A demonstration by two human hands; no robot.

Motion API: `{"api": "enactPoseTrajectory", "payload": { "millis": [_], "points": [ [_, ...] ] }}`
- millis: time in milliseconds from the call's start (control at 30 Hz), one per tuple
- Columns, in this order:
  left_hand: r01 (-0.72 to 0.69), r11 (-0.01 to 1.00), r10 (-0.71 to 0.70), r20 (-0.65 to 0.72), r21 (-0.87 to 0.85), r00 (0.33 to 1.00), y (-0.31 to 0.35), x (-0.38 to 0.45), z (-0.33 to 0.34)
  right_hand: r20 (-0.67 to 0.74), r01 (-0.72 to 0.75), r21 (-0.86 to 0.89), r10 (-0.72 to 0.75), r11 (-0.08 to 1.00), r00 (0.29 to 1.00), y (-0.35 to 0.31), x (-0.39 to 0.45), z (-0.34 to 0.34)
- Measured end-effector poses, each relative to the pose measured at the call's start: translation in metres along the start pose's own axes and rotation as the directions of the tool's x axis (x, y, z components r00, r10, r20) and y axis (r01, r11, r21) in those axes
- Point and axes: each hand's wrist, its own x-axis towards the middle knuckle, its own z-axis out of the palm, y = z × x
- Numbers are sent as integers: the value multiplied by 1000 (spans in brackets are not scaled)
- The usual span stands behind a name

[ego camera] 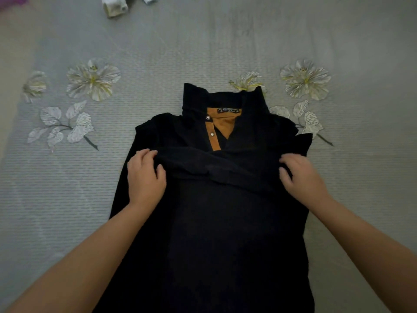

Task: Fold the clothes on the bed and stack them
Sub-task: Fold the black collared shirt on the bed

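You are working over a black polo shirt point(216, 222) that is lying front up on the bed point(203, 53), collar pointing away from you and hem running out of view toward you. The collar point(196, 98) is standing open, exposing a tan inner placket point(213, 134) with two small buttons and a dark neck label point(228, 110). Both sleeves are lying folded inward across the chest, forming a crossed band just below the placket. Your left hand point(144, 177) is gripping the left end of that band, with the fingers curled over the fabric fold and the thumb pressing in from the side. Your right hand point(300, 175) is gripping the right end of the band in the same manner, fingers hooked into the cloth near the shoulder. The two hands are sitting well apart, one at each side of the shirt body. The bed covering is grey with printed pale flowers point(92, 80) and leaves on both sides of the shirt. At the far edge of the bed, a cream and white garment point(115, 6) is lying crumpled, well apart from the shirt, and a purple item point(11, 2) is showing at the far left corner.
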Motion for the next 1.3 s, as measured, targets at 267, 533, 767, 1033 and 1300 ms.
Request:
{"api": "enactPoseTrajectory", "payload": {
  "millis": [267, 533, 767, 1033, 1300],
  "points": [
    [-202, 841, 103, 219, 501, 970, 28, 46, 34, -46, -93, -329, 82, 940, 996, 24, 73, 19],
    [-402, 805, 271, 332, 436, 903, 14, 66, 30, -108, -273, -363, 251, 891, 962, 73, 105, -4],
    [-519, 703, 370, 373, 486, 851, 28, 98, 30, -69, -283, -388, 279, 877, 958, 81, 118, 9],
    [-631, 669, 455, 455, 392, 765, 19, 63, 34, -63, 323, -260, -350, 910, 935, 37, 47, 27],
    [-657, 661, 438, 524, 363, 730, -11, 46, 32, 183, 363, -224, -326, 905, 927, 50, 1, 39]
  ]
}}
